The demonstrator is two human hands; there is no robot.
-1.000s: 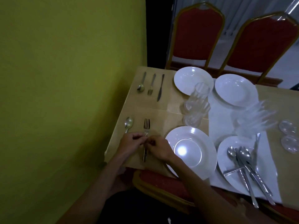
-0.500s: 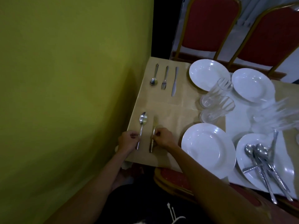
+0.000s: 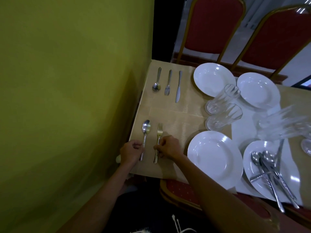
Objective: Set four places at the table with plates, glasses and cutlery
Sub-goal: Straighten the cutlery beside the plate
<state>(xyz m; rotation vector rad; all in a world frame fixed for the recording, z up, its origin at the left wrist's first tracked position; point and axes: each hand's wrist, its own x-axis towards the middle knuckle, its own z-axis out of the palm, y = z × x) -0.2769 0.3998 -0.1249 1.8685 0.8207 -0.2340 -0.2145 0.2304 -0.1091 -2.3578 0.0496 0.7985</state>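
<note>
Your left hand (image 3: 132, 153), lower centre of frame: knuckles up, fingers curled, pinching handle of spoon (image 3: 146, 129). Your right hand (image 3: 169, 148) just right of it: fingers curled, pinching handle of fork (image 3: 159, 132). Both forearms reach in from bottom edge. Spoon and fork lie flat on desk (image 3: 178, 118), side by side, not touching, heads pointing up-frame, left of near white plate (image 3: 215, 158).

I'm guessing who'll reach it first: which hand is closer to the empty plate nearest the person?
Right. The right hand, pinching the fork, is just left of the plate; the left hand, holding the spoon, is farther left, beyond the fork.
</note>
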